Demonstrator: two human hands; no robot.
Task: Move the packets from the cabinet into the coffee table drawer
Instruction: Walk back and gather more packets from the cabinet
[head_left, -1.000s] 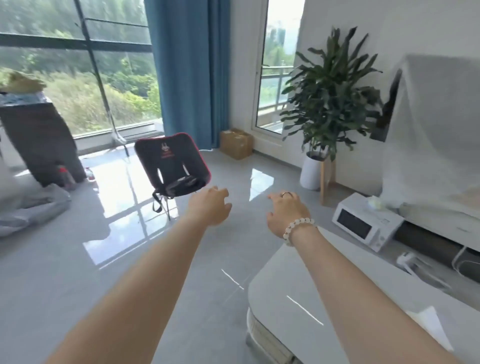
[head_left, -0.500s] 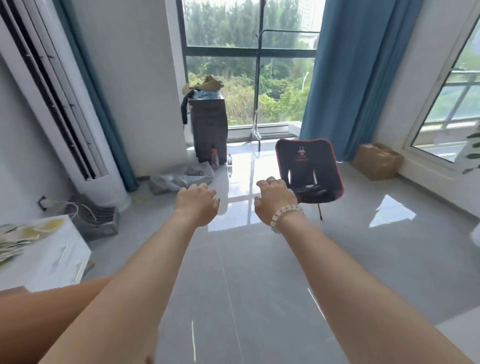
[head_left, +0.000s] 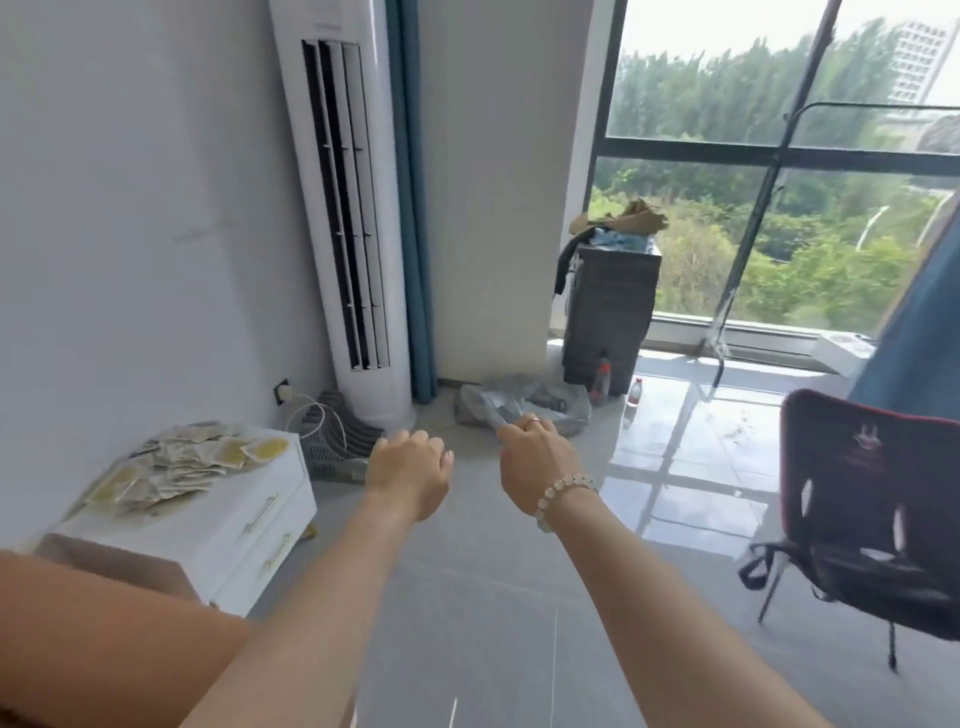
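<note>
Both bare arms stretch forward, the left entering from 7 o'clock and the right from 5 o'clock, converging toward 12. The left hand (head_left: 410, 478) and right hand (head_left: 537, 465) hover side by side, apart, backs up, fingers loosely curled and holding nothing.

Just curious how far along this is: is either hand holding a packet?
No, the left hand and the right hand hold nothing, while the packets lie piled on top of the white cabinet.

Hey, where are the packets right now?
In the head view, lower left: the packets lie heaped on top of the white drawer cabinet, left of the standing air conditioner.
</note>
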